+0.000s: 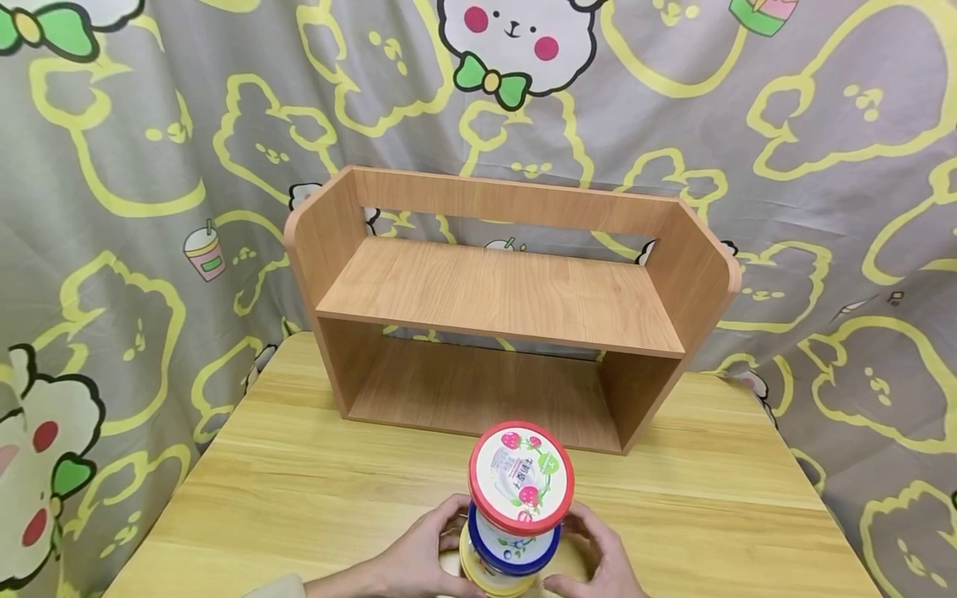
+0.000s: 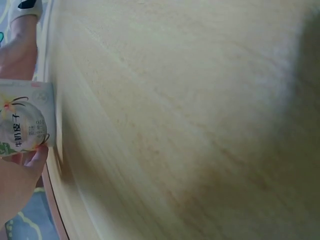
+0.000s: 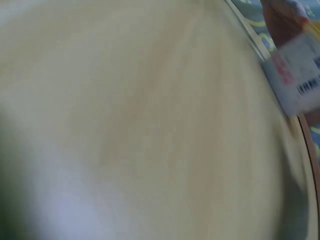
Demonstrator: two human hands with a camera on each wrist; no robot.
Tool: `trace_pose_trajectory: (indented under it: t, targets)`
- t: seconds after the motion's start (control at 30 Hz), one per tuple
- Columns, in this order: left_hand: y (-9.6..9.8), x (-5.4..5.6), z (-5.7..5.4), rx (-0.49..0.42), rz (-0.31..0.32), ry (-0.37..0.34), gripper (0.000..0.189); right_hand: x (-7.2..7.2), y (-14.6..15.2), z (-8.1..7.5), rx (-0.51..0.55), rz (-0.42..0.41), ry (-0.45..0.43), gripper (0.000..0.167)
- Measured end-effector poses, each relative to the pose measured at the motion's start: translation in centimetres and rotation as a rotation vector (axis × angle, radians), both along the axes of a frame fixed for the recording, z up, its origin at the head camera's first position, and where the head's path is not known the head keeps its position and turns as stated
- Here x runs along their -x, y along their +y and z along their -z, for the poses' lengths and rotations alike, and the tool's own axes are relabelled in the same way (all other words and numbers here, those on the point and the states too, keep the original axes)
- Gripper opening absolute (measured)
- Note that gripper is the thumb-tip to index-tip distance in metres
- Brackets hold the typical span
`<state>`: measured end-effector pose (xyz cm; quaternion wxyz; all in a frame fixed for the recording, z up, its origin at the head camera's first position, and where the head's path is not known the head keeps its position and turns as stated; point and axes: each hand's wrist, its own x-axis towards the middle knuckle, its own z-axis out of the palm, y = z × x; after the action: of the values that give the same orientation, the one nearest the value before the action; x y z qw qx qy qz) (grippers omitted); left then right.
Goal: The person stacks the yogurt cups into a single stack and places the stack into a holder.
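Three round paper tubs stand in a stack at the bottom middle of the head view. The top one is a red-lidded tub [image 1: 521, 477] with strawberries printed on its lid. Under it comes a blue-lidded tub [image 1: 516, 544], and lowest a yellow-lidded tub [image 1: 478, 573]. My left hand [image 1: 419, 552] grips the lowest tub from the left, fingers and thumb curled about its side. From the right, my right hand [image 1: 601, 556] holds it the same way. A white printed tub wall [image 2: 27, 117] shows between the hands in the left wrist view; the right wrist view shows a barcode on a tub [image 3: 295, 75].
A wooden two-tier shelf [image 1: 493, 291] stands behind the stack, both its tiers bare. It rests on a light wood table [image 1: 299, 482]. A patterned curtain [image 1: 149, 149] hangs around the back and sides.
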<state>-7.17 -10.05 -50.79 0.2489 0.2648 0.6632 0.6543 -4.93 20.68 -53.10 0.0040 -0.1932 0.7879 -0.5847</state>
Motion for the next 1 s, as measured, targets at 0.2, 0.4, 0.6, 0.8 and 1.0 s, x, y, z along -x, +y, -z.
trace_pose_trajectory:
  t: [0.2,0.4,0.6,0.8,1.0]
  targets:
    - [0.0,0.0,0.0,0.006,0.007,0.006,0.088,1.9,2.2,0.8,0.091,-0.048,0.478,0.089]
    - [-0.1,-0.1,-0.1,0.010,0.005,0.017,0.088,3.2,3.8,0.2,0.209,-0.002,0.558,0.081]
    - [-0.1,-0.1,-0.2,0.017,0.005,0.014,0.088,4.9,5.7,-1.6,0.339,0.030,0.627,0.070]
    - [-0.1,-0.1,-0.1,0.027,0.005,-0.003,0.087,6.3,7.3,-3.1,0.416,0.081,0.684,0.064]
    - [-0.1,0.0,0.2,0.014,0.012,0.014,0.088,7.3,8.4,-4.0,0.476,0.162,0.711,0.063]
